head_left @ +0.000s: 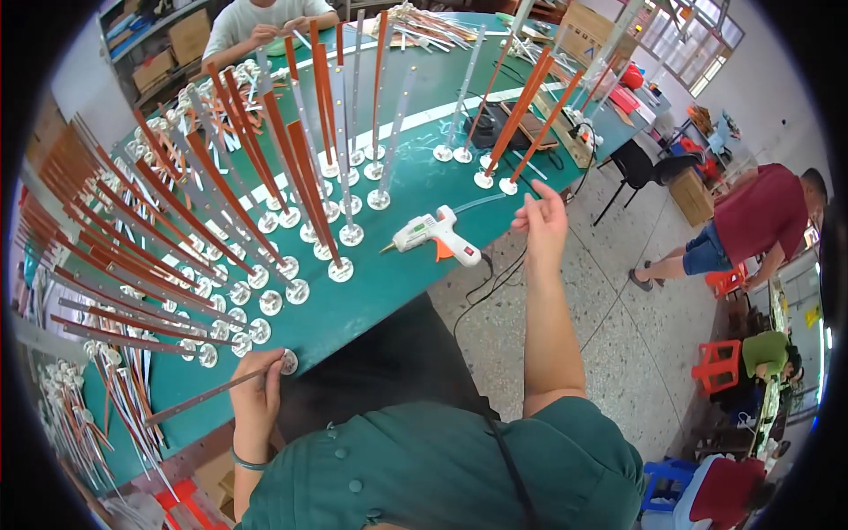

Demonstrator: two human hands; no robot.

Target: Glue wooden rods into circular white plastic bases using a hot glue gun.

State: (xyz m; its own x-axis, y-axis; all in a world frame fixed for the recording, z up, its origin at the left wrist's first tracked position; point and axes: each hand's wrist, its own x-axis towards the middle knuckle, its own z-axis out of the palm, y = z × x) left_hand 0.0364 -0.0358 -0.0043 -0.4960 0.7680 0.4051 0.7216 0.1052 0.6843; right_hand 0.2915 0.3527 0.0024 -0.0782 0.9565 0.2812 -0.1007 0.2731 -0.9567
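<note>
In my left hand (pixel 257 391) is a thin brown strip (pixel 205 395) with a round white base (pixel 289 360), held near the base at the table's front edge. My right hand (pixel 543 216) is raised by the right edge of the table, fingers partly curled and apart, with nothing visible in it. Between my hands, a white glue gun (pixel 436 237) with an orange trigger lies on its side on the green table (pixel 380 300). A translucent glue stick (pixel 481 203) sticks out of its back.
Many upright brown and grey strips on round bases (pixel 340 268) crowd the table's left half. A few more bases (pixel 484 179) stand at the right. Bundles of loose strips (pixel 132 397) lie at the left. A person (pixel 256 31) works across the table; another (pixel 760 216) stands at right.
</note>
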